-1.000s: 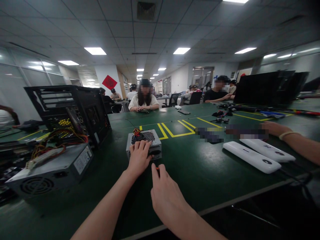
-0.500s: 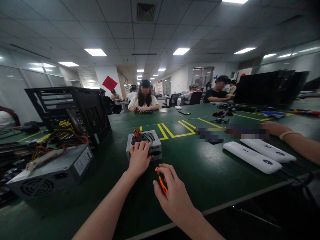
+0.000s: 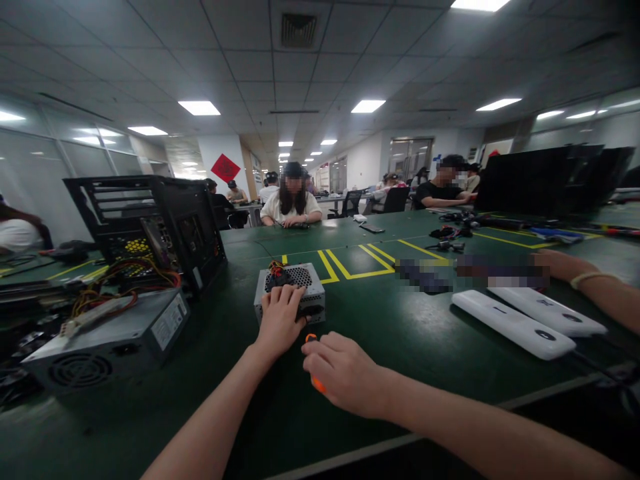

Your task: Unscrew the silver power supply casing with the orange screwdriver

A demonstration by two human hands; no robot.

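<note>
A small grey metal computer power supply (image 3: 314, 287) stands on the green table in front of me, with a perforated face and a bundle of coloured wires on top. My left hand (image 3: 281, 315) grips it, fingers over the top and thumb at the near side. Just nearer to me, my right hand (image 3: 347, 373) is closed around the orange and black handle of a screwdriver (image 3: 318, 385). Its handle end peeks out below the fingers. The screwdriver's shaft and tip are too hard to make out against the dark table.
On the left lie a larger power supply (image 3: 115, 333) and an open black computer case (image 3: 195, 233). White power banks (image 3: 510, 323) with cables are at right, beside another person's hand (image 3: 560, 263). Yellow tape (image 3: 363, 275) marks the table. A person (image 3: 291, 200) sits opposite.
My right hand has turned and its fingers have wrapped further round the screwdriver handle, the forearm swinging out to the right. My left hand stays on the power supply. The view has shifted slightly.
</note>
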